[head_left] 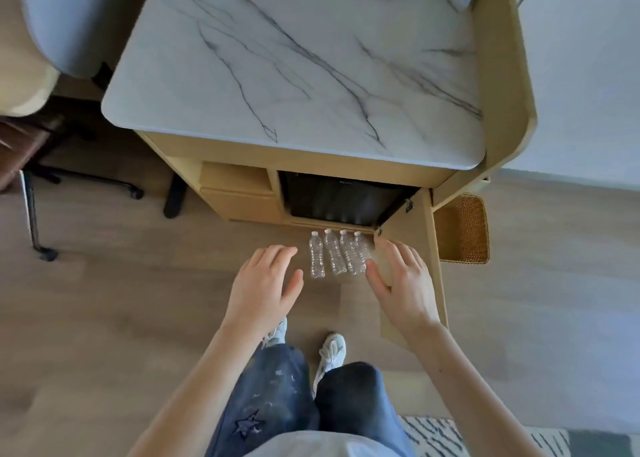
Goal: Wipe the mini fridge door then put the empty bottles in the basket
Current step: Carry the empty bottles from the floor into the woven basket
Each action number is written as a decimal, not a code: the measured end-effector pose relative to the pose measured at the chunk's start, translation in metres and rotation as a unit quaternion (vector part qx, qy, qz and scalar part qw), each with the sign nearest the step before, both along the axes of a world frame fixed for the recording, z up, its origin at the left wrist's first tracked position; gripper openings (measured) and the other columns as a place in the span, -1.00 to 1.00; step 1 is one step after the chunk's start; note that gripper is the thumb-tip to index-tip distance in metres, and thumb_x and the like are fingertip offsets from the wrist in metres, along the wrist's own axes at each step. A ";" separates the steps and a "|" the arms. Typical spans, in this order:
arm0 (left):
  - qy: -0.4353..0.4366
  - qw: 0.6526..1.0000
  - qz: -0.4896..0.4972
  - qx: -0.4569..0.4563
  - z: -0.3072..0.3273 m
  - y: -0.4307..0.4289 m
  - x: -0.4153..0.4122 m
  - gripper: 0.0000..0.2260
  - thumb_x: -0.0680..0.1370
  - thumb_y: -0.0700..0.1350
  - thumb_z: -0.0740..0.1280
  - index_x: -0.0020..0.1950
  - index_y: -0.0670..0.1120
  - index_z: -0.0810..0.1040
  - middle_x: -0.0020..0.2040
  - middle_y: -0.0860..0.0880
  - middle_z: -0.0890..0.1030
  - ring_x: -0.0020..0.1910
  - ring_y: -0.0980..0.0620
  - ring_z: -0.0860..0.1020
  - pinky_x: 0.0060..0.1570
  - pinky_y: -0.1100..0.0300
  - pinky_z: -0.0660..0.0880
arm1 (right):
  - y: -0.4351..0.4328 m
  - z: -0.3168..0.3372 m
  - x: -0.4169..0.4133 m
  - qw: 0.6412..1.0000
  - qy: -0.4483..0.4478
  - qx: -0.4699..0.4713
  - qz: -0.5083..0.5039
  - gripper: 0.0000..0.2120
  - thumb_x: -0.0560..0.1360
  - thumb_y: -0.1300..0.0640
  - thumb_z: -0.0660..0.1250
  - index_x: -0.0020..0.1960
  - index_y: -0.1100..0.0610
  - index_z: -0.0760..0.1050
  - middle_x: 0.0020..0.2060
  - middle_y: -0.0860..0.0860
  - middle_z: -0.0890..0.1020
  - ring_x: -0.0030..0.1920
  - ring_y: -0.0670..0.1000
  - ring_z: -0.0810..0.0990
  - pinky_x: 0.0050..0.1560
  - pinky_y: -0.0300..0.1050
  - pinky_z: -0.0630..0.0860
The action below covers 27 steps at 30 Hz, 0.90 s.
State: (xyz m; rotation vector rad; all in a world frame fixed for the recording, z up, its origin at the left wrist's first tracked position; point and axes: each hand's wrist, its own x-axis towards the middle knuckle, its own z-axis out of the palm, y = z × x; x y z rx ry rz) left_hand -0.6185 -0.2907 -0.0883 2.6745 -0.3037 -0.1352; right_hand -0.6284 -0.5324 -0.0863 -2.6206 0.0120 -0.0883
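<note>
Both hands are spread wide with the fingers straight and apart, and they hold nothing. The left hand (265,283) hangs palm-down just left of centre. The right hand (403,283) mirrors it to the right. Between them, slightly higher in the frame, four clear bottles (334,254) with white caps sit side by side in a tight row on the wooden floor (121,300), caps toward the top of the frame. Whether they stand or lie cannot be told from this angle. The right thumb is just beside the rightmost bottle, though contact cannot be judged. Directly above the row is the black mini fridge (346,200), set into a light wood cabinet whose door (420,224) stands swung open behind the right hand. Right of that door, at the cabinet's side, is a woven brown basket (464,229), well apart from the bottles. A white marble-patterned countertop (294,58) caps the cabinet. A grey chair (69,23) fills the upper left. At the bottom are blue star-patterned jeans (273,394) and white sneakers (332,352).
</note>
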 end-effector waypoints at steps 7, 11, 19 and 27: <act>0.012 1.000 0.007 -0.017 -0.057 -0.014 0.020 -0.58 0.52 0.10 0.21 0.23 -0.13 0.56 0.10 -0.01 0.62 0.02 -0.04 0.57 -0.09 0.10 0.55 | -0.005 -0.071 0.023 0.999 0.036 0.024 -0.024 -0.61 0.57 0.02 0.35 0.35 0.12 0.48 0.22 0.05 0.62 0.23 0.09 0.56 0.23 0.11 0.53; 0.021 1.000 -0.021 -0.009 -0.153 -0.013 0.047 -0.57 0.53 0.11 0.21 0.25 -0.12 0.55 0.11 0.00 0.61 0.03 -0.02 0.56 -0.09 0.13 0.53 | -0.001 -0.171 0.044 0.998 0.053 0.019 -0.041 -0.56 0.56 -0.08 0.25 0.37 0.11 0.46 0.21 0.06 0.61 0.20 0.12 0.56 0.20 0.07 0.53; 0.013 0.998 -0.060 0.023 -0.444 -0.010 0.100 -0.54 0.52 0.17 0.16 0.25 -0.08 0.56 0.08 0.03 0.62 0.01 0.00 0.57 -0.08 0.12 0.57 | -0.004 -0.473 0.083 0.998 0.042 0.009 -0.047 -0.50 0.53 -0.10 0.19 0.33 0.19 0.50 0.15 0.12 0.64 0.12 0.18 0.61 0.10 0.04 0.57; 0.014 0.997 -0.071 -0.005 -0.706 -0.013 0.129 -0.56 0.50 0.15 0.19 0.23 -0.07 0.57 0.12 0.05 0.60 0.05 -0.04 0.57 -0.09 0.06 0.56 | -0.018 -0.714 0.110 0.998 0.047 -0.042 0.010 -0.49 0.55 -0.10 0.17 0.37 0.18 0.47 0.18 0.14 0.62 0.14 0.18 0.60 0.12 0.10 0.60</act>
